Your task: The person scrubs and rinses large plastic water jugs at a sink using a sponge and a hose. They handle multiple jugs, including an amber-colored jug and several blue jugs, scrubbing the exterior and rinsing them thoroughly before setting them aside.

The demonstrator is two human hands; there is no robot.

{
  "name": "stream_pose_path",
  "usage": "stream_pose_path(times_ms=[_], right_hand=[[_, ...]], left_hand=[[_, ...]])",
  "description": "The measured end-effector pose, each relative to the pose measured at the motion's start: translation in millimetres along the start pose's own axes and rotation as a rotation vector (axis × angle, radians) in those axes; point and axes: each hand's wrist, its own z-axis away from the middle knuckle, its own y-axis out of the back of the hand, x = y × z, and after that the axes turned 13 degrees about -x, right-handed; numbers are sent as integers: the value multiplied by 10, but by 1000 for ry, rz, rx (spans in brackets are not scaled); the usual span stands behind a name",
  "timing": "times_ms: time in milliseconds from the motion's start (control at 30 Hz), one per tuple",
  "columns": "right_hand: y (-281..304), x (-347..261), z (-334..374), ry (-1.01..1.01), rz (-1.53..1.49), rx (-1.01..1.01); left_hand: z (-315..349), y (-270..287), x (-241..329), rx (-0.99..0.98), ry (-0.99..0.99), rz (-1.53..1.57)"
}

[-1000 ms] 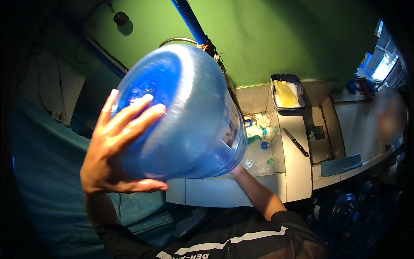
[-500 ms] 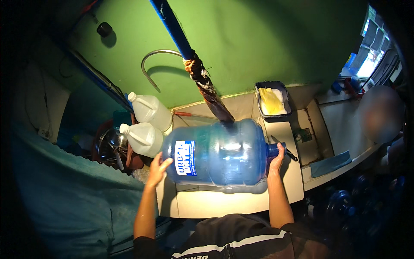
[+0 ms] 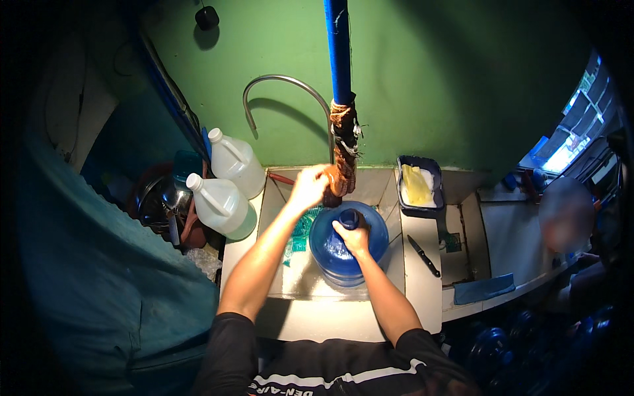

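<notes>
A large blue water jug [image 3: 323,254] stands upright in the tiled basin [image 3: 300,287], its neck toward me. My right hand [image 3: 354,237] is wrapped round that neck. Above the jug hangs a blue pipe [image 3: 337,49] whose lower end is bound in brown cloth [image 3: 343,142]. My left hand [image 3: 310,188] is raised beside this cloth, its fingers closed against or behind it. Glare and the cloth hide what they grip. A curved metal spout [image 3: 284,78] rises behind, against the green wall.
Two white jugs [image 3: 228,201] stand left of the basin. On the right ledge lie a black-handled knife [image 3: 424,256] and a dark tub [image 3: 421,208] holding a yellow cloth. Green pieces [image 3: 299,241] lie in the basin. Another person [image 3: 568,221] is at the far right.
The blue jug, earlier held sideways in both hands over the basin, is now upright inside it. My left hand has left its base and risen to the wrapped pipe; my right stays on the neck.
</notes>
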Motion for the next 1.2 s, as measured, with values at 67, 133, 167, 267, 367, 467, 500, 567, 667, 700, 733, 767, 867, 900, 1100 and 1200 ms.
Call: stream_pose_path(times_ms=[67, 133, 167, 267, 367, 467, 500, 567, 667, 700, 733, 767, 867, 900, 1100, 1200], right_hand=[[-32, 45, -157, -38, 206, 0], [-102, 51, -273, -56, 248, 12], [-145, 45, -313, -75, 256, 24], [-277, 15, -363, -184, 337, 12], [-364, 2, -365, -176, 439, 42], [-391, 5, -371, -142, 470, 21], [-391, 6, -373, -134, 429, 43], [-384, 1, -376, -135, 354, 61], [-369, -31, -352, -52, 543, 14], [-365, -48, -326, -88, 455, 86], [-361, -66, -305, -89, 181, 122], [-357, -85, -277, -38, 192, 160], [-347, -133, -211, 58, 240, 204], [-336, -142, -196, 71, 246, 196], [-296, -112, -234, -141, 432, 80], [-312, -67, -250, -133, 505, 71]], left_hand=[[-32, 315, 343, -98, -77, 126], [-1, 496, 708, -99, -150, 198], [-12, 563, 883, -125, -180, 219], [43, 636, 1202, -99, -164, 269], [70, 606, 1161, -120, -169, 322], [115, 463, 813, -140, -134, 331], [133, 382, 659, -152, -142, 371], [226, 205, 326, -198, -18, 261], [354, -148, -113, -228, 47, 237], [380, -236, -222, -248, 89, 210], [400, -339, -303, -151, 5, 57], [420, -411, -360, -95, -64, -23], [424, -536, -379, -114, -50, 120], [421, -548, -347, -141, -47, 202], [383, -475, -92, 5, -194, 302], [427, -459, -87, 26, -236, 234]])
